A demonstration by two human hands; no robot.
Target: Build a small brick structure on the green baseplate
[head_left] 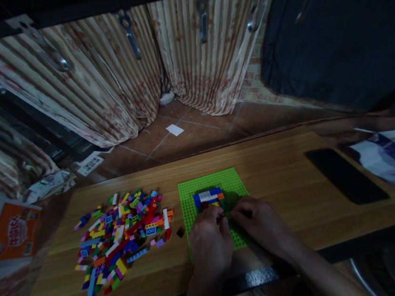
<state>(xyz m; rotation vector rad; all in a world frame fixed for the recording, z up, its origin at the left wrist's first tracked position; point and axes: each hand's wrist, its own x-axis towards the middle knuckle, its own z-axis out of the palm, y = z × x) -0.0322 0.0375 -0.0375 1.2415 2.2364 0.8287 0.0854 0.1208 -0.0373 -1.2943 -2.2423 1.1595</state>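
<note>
A green studded baseplate (233,179) lies on the wooden table, and on it stands a low structure of toy bricks (208,197) in blue, white, orange and yellow. My left hand (211,240) covers the near side of this structure, its fingers bent and closed there; whatever they grip is hidden. Just to the right, my right hand (260,219) rests over the plate's right edge with thumb and forefinger pinched together close to the structure. Any brick in that pinch is too small or too dark to make out.
Left of the plate spreads a pile of loose coloured bricks (121,234). A small dark brick (180,232) sits between pile and plate. A black phone-like slab (347,175) lies at the table's right, near a plastic packet (393,155). An orange box (11,233) stands at far left.
</note>
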